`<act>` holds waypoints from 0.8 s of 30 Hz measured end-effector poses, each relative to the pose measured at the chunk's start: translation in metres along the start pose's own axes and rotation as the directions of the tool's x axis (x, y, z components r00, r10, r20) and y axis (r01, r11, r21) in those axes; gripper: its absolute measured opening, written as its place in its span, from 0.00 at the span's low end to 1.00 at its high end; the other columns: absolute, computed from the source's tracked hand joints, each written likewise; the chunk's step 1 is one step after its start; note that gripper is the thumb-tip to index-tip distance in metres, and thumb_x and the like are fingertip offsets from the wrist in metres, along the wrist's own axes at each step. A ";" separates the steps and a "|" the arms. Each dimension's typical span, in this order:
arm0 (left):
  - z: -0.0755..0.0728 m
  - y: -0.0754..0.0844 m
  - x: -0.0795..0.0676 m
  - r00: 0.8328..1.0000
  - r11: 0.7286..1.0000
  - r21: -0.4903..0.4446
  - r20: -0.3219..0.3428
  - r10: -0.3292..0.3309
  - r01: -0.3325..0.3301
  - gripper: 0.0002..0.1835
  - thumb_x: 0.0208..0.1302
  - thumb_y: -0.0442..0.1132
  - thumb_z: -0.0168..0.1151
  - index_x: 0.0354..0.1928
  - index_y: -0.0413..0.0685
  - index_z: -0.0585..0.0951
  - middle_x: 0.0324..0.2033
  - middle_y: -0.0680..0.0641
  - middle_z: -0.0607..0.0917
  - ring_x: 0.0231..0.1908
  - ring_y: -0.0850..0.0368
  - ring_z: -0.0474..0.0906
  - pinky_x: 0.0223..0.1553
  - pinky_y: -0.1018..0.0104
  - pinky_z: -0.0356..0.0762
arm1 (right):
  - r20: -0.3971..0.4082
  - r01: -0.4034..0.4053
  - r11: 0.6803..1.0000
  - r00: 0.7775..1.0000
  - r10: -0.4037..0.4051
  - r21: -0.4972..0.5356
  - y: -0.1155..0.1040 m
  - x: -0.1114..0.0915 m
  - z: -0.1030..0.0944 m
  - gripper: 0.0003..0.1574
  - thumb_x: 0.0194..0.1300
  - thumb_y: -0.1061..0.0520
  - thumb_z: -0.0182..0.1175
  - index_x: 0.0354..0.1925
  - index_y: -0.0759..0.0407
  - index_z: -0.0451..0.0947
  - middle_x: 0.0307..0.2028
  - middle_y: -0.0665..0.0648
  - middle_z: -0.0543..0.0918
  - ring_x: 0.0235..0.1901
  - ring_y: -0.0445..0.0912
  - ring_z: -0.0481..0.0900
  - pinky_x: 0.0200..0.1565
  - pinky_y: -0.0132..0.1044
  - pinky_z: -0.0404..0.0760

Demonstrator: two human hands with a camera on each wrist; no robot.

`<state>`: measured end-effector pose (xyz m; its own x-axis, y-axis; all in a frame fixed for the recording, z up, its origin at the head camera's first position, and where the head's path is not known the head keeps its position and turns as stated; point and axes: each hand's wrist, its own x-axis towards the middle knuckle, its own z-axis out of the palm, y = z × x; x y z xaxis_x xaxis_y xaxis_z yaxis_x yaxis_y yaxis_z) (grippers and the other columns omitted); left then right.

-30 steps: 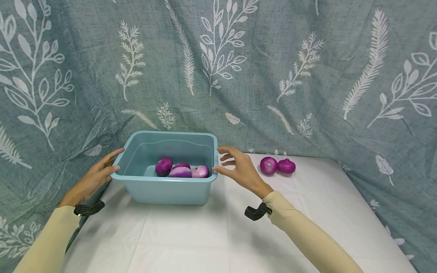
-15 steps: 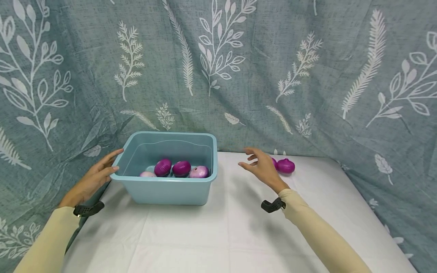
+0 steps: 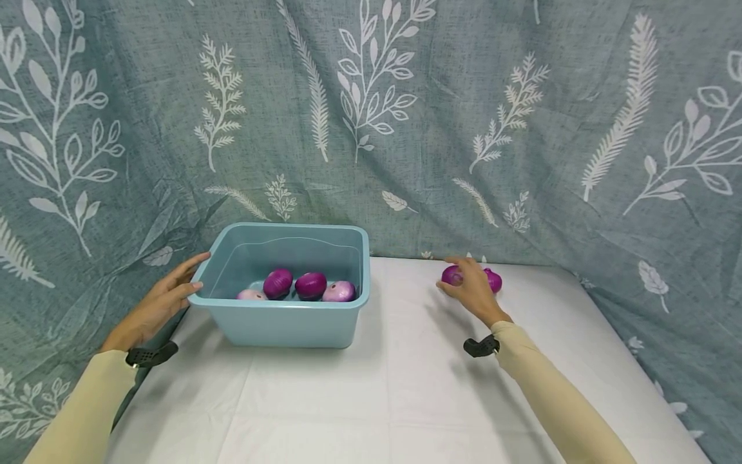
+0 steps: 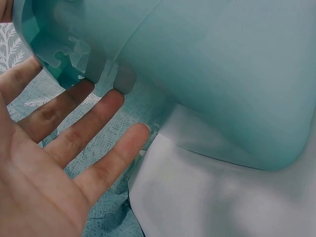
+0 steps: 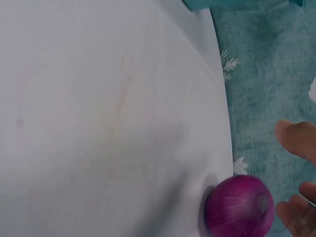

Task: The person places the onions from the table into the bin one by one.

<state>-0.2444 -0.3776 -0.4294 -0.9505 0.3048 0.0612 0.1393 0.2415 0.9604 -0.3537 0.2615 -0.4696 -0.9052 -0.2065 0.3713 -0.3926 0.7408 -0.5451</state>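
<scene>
My left hand (image 3: 155, 308) rests its fingertips and thumb at the left rim of a light blue plastic tub (image 3: 278, 325). Seen from the left wrist, its fingers (image 4: 81, 126) are spread loosely against the tub's wall. Several onions lie inside, among them two deep purple ones (image 3: 310, 286) and a paler one (image 3: 339, 292). On the right, my right hand (image 3: 476, 291) hovers over two purple onions, thumb and fingers spread around the left onion (image 3: 450, 274) without gripping it. The hand partly hides the right onion (image 3: 493, 280). One onion (image 5: 239, 206) shows beside the fingertips in the right wrist view.
A white cloth (image 3: 313, 399) covers the table. Behind it hangs a blue-green curtain (image 3: 417, 129) with white leaf prints, close to the tub's back and the table's rear edge. The table's right edge (image 3: 632, 361) slants toward the front.
My right hand has moved right from the tub's right rim to the two onions on the table. Onions in the tub have rolled and spread out. The left hand stays put.
</scene>
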 end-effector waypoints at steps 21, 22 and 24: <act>0.000 -0.002 0.000 1.000 1.000 -0.004 -0.009 0.000 0.000 0.35 0.83 0.42 0.48 0.83 0.71 0.49 0.82 0.47 0.39 0.78 0.33 0.37 0.66 0.30 0.52 | 0.061 -0.097 0.989 0.993 0.104 -0.116 0.034 -0.003 0.005 0.47 0.58 0.62 0.77 0.71 0.69 0.67 0.67 0.77 0.66 0.67 0.72 0.62 0.63 0.73 0.64; -0.001 -0.002 0.000 1.000 1.000 0.000 -0.010 -0.001 0.001 0.35 0.83 0.42 0.48 0.83 0.71 0.49 0.82 0.47 0.39 0.78 0.33 0.37 0.66 0.31 0.53 | 0.061 -0.100 0.987 0.992 0.108 -0.122 0.035 -0.003 0.005 0.47 0.58 0.62 0.77 0.71 0.69 0.67 0.67 0.77 0.66 0.67 0.72 0.62 0.63 0.73 0.64; -0.001 -0.002 0.000 1.000 1.000 0.006 -0.012 -0.003 0.004 0.34 0.83 0.42 0.48 0.83 0.71 0.49 0.82 0.47 0.39 0.78 0.33 0.37 0.66 0.36 0.57 | 0.057 -0.104 0.986 0.992 0.112 -0.132 0.036 -0.003 0.006 0.47 0.58 0.62 0.77 0.71 0.69 0.67 0.66 0.78 0.66 0.66 0.72 0.63 0.64 0.73 0.64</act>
<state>-0.2452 -0.3789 -0.4308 -0.9541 0.2933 0.0610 0.1376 0.2481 0.9589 -0.3663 0.2846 -0.4945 -0.9514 -0.1580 0.2643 -0.2713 0.8361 -0.4768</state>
